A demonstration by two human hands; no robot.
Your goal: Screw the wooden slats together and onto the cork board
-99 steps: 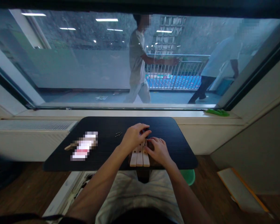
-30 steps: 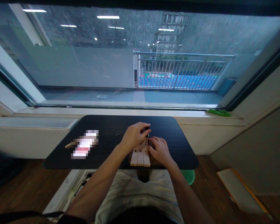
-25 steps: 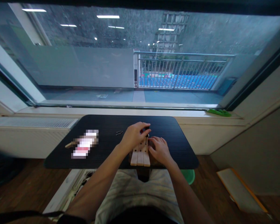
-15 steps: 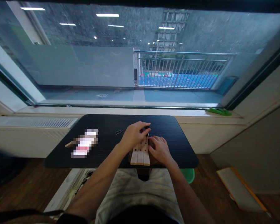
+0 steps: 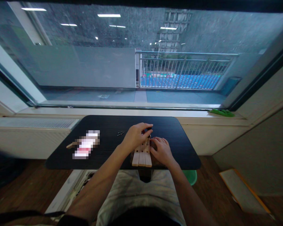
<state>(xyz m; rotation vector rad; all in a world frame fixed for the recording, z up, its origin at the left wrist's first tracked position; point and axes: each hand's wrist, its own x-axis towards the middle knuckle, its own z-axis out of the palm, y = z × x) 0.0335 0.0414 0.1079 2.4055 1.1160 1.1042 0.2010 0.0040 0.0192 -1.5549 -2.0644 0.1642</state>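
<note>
Several pale wooden slats (image 5: pixel 141 160) with small dark holes lie side by side near the front edge of the black table. Over their far end is my left hand (image 5: pixel 137 136), its thumb and fingers closed around a small dark object that I cannot make out. A small shiny piece of metal, perhaps a screw, shows below that thumb. My right hand (image 5: pixel 162 150) presses against the right side of the slats, fingers bent, with the thumb along the wood. Something dark brown sits under and beside the slats, partly covered by that hand.
Some loose screws (image 5: pixel 120 133) lie on the black table (image 5: pixel 108 157) left of my hands. A blurred-out white and pink item (image 5: pixel 86 144) and a wooden stick (image 5: pixel 70 146) lie farther left. Beyond the table are a windowsill (image 5: pixel 132 112) and a green item (image 5: pixel 221 112).
</note>
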